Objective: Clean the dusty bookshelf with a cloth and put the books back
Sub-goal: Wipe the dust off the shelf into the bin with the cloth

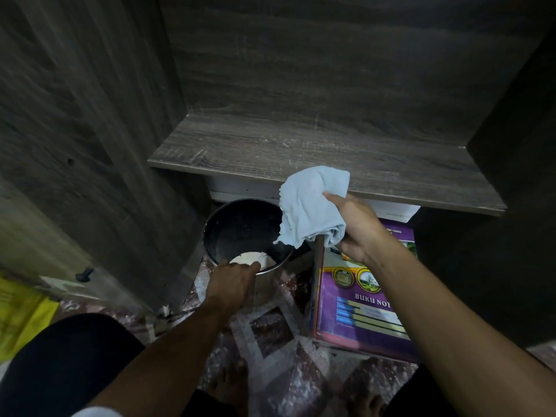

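A bare grey wooden shelf board (pixel 301 149) runs across the middle, streaked with pale dust. My right hand (pixel 358 227) grips a light blue cloth (pixel 310 203) just in front of the shelf's front edge, above a dark round bin (pixel 240 227). My left hand (pixel 233 281) holds the near rim of that bin, fingers curled over it by a white scrap inside. A stack of books (pixel 355 308) with a purple cover on top lies on the floor to the right of the bin, partly hidden by my right forearm.
Wooden side panels (pixel 90 145) close the shelf on the left and right. Below is a patterned floor (pixel 270 329) with my bare feet near the bottom edge. Something yellow (pixel 21 320) lies at the far left. White objects sit under the shelf board.
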Demonstrator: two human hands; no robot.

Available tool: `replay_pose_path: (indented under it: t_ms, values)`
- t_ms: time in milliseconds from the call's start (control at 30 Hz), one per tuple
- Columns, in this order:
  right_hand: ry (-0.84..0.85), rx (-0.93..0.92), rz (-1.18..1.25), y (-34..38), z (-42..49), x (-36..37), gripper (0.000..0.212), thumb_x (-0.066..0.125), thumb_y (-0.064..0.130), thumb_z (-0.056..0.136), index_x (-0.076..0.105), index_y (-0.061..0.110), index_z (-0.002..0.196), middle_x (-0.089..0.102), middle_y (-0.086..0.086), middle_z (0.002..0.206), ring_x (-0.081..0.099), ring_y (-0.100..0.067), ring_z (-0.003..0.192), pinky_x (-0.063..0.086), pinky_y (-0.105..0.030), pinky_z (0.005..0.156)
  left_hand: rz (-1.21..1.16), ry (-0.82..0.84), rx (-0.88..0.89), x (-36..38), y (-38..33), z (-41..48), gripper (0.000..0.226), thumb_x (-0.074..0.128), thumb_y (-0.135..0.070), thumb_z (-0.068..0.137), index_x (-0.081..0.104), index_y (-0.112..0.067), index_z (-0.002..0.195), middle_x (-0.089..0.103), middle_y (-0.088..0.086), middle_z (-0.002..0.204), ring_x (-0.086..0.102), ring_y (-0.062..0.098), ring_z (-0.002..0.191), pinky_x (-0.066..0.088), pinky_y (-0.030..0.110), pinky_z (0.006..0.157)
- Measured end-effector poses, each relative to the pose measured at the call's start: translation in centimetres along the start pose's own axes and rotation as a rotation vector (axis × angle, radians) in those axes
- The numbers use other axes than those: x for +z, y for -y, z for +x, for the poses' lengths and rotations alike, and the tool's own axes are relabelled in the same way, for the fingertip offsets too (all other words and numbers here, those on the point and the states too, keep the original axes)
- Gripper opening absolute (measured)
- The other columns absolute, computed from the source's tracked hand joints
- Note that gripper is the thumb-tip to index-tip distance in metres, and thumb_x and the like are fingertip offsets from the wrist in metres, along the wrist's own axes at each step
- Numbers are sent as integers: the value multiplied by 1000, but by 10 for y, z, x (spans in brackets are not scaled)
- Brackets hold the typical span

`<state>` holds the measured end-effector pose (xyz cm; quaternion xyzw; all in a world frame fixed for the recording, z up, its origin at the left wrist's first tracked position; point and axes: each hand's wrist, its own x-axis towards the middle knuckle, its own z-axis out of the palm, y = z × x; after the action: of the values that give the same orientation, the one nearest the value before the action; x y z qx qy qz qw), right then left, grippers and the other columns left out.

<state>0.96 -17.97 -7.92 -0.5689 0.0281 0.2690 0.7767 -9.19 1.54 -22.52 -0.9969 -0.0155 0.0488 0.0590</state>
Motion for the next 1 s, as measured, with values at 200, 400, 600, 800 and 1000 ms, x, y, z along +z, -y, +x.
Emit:
replay_pose_path:
  t_ms: [200,400,600,800,1000]
  values:
    - [-8,10,34,1,-8,-1,12,52,6,100,62,1,102,71,-4,69,67,-13,54,47,-21,43,-11,127,-49,11,-1,8,35,57,-15,85,48,-23,118,68,6,109,63,27,106,42,34,91]
    - [1,10,53,1,-20,-1,17,49,4,100,58,-3,114,69,-5,67,64,-12,50,45,-20,39,93,205,-23,3,2,9,41,56,-17,87,45,-15,126,60,9,127,46,30,125,37,39,100]
    - [-23,-27,77,3,-28,-6,30,54,7,99,58,-6,126,73,-15,103,73,-23,83,56,-29,61,-169,24,-41,-87,13,5,26,50,-20,93,59,-23,117,64,7,120,58,29,113,48,37,92]
    - [-5,-52,72,4,-44,-2,29,55,7,99,59,-6,124,72,-12,89,71,-18,67,52,-26,50,-1384,-55,-168,-163,-18,-8,10,48,-40,99,51,-32,103,67,-4,104,66,15,75,54,38,81]
    - [-10,-118,-68,8,-56,-5,28,52,17,101,61,5,124,73,-16,108,72,-33,98,58,-42,77,-1608,-87,-148,-175,-60,-13,44,64,-46,89,45,-29,126,59,-7,90,61,7,74,47,21,66]
